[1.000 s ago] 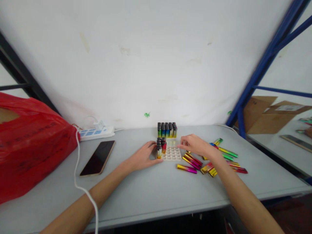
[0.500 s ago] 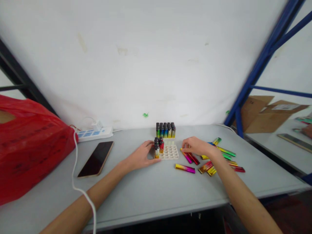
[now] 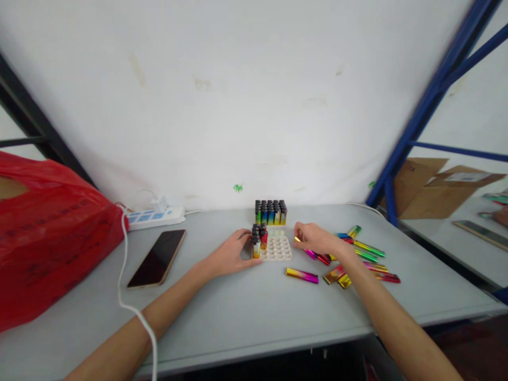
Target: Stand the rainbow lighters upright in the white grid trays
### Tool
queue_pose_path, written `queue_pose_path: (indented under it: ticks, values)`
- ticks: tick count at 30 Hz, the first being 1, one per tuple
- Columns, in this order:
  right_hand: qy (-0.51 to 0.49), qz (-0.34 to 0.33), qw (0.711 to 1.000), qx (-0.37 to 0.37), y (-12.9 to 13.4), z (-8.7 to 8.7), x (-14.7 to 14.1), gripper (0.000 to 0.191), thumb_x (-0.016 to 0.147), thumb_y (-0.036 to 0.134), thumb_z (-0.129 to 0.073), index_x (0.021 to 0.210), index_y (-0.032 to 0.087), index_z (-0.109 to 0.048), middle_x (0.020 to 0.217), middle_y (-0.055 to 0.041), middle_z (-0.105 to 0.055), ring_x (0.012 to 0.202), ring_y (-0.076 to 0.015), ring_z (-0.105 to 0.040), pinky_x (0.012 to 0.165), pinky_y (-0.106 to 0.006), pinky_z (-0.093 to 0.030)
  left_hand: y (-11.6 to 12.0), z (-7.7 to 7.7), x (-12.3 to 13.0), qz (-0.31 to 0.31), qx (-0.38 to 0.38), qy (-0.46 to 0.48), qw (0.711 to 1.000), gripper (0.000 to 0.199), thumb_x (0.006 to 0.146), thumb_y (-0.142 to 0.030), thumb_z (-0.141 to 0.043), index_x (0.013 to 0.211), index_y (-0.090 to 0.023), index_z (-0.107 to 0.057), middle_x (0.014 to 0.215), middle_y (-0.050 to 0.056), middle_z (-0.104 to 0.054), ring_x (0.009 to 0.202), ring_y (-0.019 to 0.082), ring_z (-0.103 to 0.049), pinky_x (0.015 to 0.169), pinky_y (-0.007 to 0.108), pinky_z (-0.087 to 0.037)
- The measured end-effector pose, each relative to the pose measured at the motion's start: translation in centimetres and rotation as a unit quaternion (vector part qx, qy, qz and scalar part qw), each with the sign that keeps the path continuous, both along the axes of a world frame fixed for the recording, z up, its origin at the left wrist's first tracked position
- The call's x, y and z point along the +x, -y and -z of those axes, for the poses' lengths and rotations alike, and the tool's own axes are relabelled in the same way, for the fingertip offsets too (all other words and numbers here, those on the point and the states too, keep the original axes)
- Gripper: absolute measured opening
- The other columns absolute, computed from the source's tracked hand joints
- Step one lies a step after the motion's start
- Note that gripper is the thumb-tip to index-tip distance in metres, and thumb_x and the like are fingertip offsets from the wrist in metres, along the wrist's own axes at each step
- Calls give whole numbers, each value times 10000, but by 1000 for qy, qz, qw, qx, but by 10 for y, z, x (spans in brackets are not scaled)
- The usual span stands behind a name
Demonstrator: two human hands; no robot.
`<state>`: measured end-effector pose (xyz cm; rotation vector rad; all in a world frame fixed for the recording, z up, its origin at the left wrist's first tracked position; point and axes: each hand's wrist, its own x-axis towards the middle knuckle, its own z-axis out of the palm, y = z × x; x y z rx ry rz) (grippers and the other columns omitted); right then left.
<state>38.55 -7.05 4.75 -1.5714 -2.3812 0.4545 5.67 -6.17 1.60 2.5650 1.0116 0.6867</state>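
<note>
A white tray (image 3: 282,248) with round holes lies on the table, with several black-topped lighters (image 3: 256,246) upright at its left side. My left hand (image 3: 234,253) rests at the tray's left edge, thumb and fingers spread around those lighters. Right of the tray, my right hand (image 3: 311,238) has its fingers closed at the end of a yellow and magenta metallic sleeve (image 3: 309,253). Another yellow and magenta sleeve (image 3: 302,275) lies in front of the tray. Several shiny coloured sleeves (image 3: 369,247) are scattered beneath and beyond my right hand.
Behind the tray stands a block of lighters (image 3: 270,212). At the left are a phone (image 3: 157,259), a power strip (image 3: 155,217), a white cable (image 3: 124,280) and a red bag (image 3: 51,238). A cardboard box (image 3: 432,193) sits at the far right.
My right hand has shifted slightly left, and the sleeve at its fingertips has tilted a little. My left hand stays at the tray.
</note>
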Motion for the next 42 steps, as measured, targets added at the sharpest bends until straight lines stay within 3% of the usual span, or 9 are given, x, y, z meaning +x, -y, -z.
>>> queue_pose_path:
  ticks: [6,10,15,20,24,29,35,38,42]
  values:
    - [-270,62,960,45,-5,-10,-2,351,947,468,-667,1175,204,-705,820,-7,-727,669,-175,-626,696,-325,-499,1,0,0,0,6,2,1000,607,867,-651,-773,1265,-205,-670,1374,160,-658,1281,377,-641,1155,507,-527]
    - [-472,86,877,-2,-9,-7,-7,440,830,602,-802,968,185,-760,790,-14,-725,746,-181,-680,806,-349,-574,1,-1,0,0,4,-1,1000,591,858,-653,-781,1223,-197,-685,1342,163,-675,1264,382,-652,1137,497,-538]
    - [-642,97,757,-76,-11,-1,-21,463,653,497,-986,888,202,-718,954,-62,-806,1002,-230,-765,1070,-405,-557,0,0,1,-5,-1,-13,1000,620,857,-664,-777,1230,-178,-683,1357,186,-662,1273,397,-646,1141,523,-534]
    - [-688,87,706,-144,-2,-4,-37,464,745,342,-943,1127,262,-691,1020,-37,-804,1002,-225,-772,1004,-407,-601,-1,1,1,-4,2,-13,1000,624,863,-655,-775,1257,-182,-677,1357,181,-660,1263,381,-650,1138,510,-535]
    - [-666,61,724,-170,1,-3,-50,399,763,299,-888,1111,246,-700,957,13,-730,789,-145,-701,768,-297,-601,0,1,0,-1,4,-9,1000,595,859,-632,-793,1249,-196,-684,1339,162,-670,1257,377,-652,1121,488,-546]
    - [-634,47,752,-175,0,5,-62,407,800,530,-824,954,233,-593,812,57,-605,527,-68,-392,481,-218,-312,1,0,1,3,7,-7,1000,591,872,-628,-786,1261,-195,-682,1344,156,-671,1260,372,-647,1135,492,-532]
    - [-433,43,899,51,5,8,-66,514,941,690,-598,735,238,-463,631,62,-405,588,-126,-370,551,-274,-285,0,0,1,3,8,-8,1000,580,872,-615,-791,1258,-195,-686,1319,159,-679,1247,370,-654,1114,491,-546]
    - [-359,67,921,134,6,9,-69,550,945,671,-566,645,235,-417,617,47,-391,615,-134,-367,587,-292,-275,0,1,1,3,9,-14,1000,585,873,-619,-793,1248,-183,-685,1311,166,-674,1244,370,-654,1109,490,-551]
    - [-322,143,925,141,4,16,-74,523,909,632,-512,576,246,-393,549,40,-378,580,-139,-357,577,-306,-243,-1,2,1,3,13,-19,1000,584,874,-623,-791,1243,-182,-683,1316,162,-669,1247,364,-651,1117,479,-547]
